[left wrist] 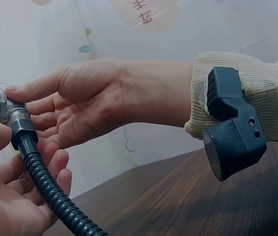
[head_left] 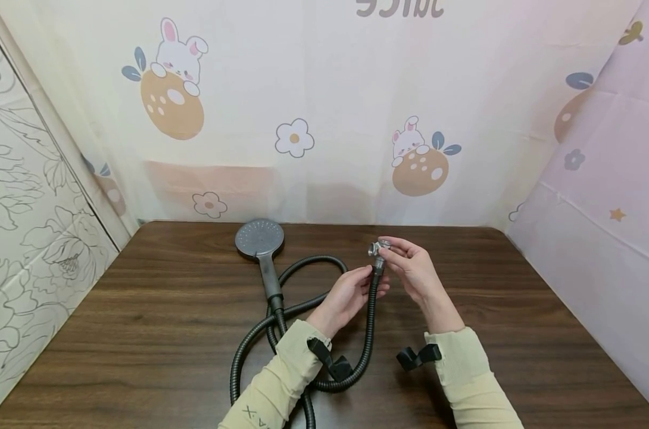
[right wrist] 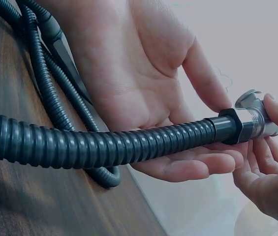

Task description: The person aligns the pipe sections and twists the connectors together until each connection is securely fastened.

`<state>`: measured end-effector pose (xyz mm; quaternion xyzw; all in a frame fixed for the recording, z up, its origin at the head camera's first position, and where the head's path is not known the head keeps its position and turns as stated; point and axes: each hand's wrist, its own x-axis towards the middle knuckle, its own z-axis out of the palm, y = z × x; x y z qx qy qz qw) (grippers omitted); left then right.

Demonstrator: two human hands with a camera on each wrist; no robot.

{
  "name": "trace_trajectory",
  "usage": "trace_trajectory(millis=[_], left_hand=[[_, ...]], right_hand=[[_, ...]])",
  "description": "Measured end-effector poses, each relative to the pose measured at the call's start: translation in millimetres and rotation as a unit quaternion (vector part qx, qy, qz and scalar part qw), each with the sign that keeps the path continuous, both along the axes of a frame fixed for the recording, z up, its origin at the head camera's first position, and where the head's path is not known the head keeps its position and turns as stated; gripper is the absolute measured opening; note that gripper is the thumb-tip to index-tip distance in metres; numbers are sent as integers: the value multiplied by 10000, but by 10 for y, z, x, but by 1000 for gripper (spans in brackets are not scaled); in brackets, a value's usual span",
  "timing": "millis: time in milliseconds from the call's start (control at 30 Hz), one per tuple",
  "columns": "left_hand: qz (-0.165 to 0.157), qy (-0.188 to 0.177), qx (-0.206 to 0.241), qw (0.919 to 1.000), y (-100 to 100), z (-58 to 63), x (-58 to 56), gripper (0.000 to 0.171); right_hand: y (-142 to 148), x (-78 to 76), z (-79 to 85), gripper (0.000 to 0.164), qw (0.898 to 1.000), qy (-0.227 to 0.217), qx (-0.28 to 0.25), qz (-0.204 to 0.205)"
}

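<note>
A black ribbed shower hose rises from the table to a silver metal elbow fitting at its upper end. My right hand pinches that fitting between thumb and fingertips, its round opening facing left. Just below, my left hand holds the hose's end, palm up. In the left wrist view its thumb lies against the black hex nut, the fingers behind the hose. Threads show between nut and fitting in the right wrist view. The grey shower head lies face up to the left, joined to the hose.
Loops of the hose cross one another on the brown wooden table, partly under my left forearm. Patterned curtains hang behind the table and at its sides. Black cameras are strapped to both wrists over the pale sleeves.
</note>
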<state>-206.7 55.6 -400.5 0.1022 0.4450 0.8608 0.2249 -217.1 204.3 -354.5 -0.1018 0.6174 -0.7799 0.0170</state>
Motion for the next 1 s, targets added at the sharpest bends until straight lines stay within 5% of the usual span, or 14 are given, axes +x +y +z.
trace_trajectory(millis=[533, 1000], left_hand=[[245, 80, 61, 9996, 3, -2, -25, 9], [150, 73, 33, 9999, -6, -6, -22, 15]], right_hand=[[-6, -1, 4, 20, 10000, -9, -26, 6], [-5, 10, 11, 19, 10000, 51, -72, 30]])
